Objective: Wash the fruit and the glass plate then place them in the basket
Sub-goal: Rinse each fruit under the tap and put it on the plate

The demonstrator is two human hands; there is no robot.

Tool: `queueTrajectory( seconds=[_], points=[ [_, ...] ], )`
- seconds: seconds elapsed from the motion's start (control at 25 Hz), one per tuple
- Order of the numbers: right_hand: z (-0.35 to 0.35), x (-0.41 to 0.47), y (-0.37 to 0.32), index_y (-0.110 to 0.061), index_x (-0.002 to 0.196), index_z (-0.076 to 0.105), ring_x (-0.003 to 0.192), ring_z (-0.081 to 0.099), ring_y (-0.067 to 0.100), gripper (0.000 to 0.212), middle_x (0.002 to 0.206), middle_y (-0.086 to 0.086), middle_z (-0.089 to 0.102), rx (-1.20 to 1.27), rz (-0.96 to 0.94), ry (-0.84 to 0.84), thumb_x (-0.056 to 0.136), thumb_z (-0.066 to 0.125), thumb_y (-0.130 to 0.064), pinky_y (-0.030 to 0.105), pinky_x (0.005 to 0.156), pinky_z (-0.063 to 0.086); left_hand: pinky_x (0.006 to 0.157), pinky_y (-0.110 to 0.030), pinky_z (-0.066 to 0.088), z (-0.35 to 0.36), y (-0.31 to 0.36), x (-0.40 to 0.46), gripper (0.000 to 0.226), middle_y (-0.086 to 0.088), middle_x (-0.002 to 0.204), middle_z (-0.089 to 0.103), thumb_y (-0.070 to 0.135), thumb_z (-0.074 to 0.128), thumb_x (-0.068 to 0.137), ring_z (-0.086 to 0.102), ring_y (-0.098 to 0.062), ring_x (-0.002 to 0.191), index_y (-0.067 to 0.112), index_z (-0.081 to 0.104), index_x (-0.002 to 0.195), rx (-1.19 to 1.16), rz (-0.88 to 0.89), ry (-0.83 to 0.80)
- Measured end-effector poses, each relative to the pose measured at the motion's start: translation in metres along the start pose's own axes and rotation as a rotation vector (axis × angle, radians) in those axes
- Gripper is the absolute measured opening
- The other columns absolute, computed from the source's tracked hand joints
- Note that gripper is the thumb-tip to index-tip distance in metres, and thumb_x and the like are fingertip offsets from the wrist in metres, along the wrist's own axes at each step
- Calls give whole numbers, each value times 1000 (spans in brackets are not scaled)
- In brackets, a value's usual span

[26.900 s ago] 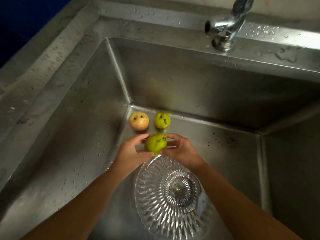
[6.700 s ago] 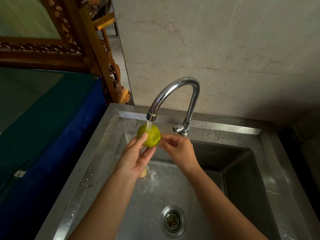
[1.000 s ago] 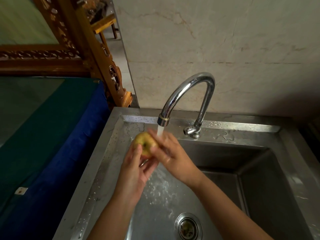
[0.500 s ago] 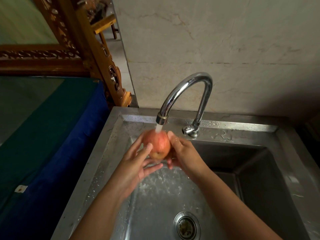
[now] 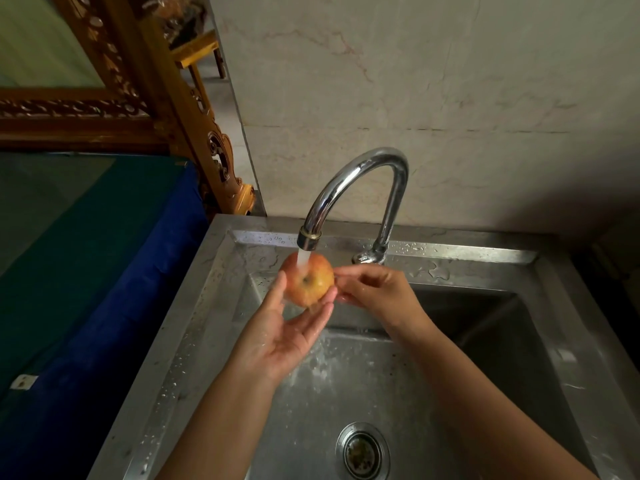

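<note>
A red-and-yellow fruit point(image 5: 309, 285) sits under the running stream from the chrome tap point(image 5: 360, 188), above the steel sink point(image 5: 540, 306). My left hand point(image 5: 284, 336) cups it from below and the left, palm up, fingers spread around it. My right hand point(image 5: 375, 292) is at its right side, fingertips touching or almost touching the fruit, fingers loosely curled. Water splashes onto the sink floor below. The glass plate, the green fruits and the basket are out of view.
The drain point(image 5: 362, 452) lies at the sink's near middle. A blue-and-green cloth-covered surface point(image 5: 86, 271) borders the sink on the left, with carved wooden furniture point(image 5: 173, 98) behind it. A marble wall point(image 5: 450, 98) rises behind the tap.
The fruit has been turned in my hands under the stream, its stem end now facing up. My right hand has slid off to its right side, my left palm opened beneath it.
</note>
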State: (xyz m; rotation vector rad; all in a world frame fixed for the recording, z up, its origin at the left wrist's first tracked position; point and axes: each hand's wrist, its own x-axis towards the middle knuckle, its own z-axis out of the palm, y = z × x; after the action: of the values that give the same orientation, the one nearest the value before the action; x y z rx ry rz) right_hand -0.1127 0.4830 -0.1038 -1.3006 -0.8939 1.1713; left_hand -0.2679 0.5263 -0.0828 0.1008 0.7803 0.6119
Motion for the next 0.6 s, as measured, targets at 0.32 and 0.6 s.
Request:
queueTrajectory(
  seconds=[0.32, 0.6],
  points=[
    [-23, 25, 17, -10, 131, 50, 127, 44, 27, 46, 136, 8, 53, -1130, -191, 166, 86, 45, -1, 37, 102, 40, 61, -41, 61, -4, 2, -4, 49, -25, 108, 61, 32, 65, 70, 73, -34, 76, 13, 59, 115, 3, 18, 0],
    [-23, -5, 25, -25, 143, 27, 143, 23, 17, 55, 153, -4, 30, -1379, 158, 17, 91, 43, -23, 58, 114, 5, 71, -43, 60, -11, -11, -21, 42, -22, 116, 59, 21, 60, 82, 73, -33, 80, 23, 50, 122, 204, 108, 58]
  ],
)
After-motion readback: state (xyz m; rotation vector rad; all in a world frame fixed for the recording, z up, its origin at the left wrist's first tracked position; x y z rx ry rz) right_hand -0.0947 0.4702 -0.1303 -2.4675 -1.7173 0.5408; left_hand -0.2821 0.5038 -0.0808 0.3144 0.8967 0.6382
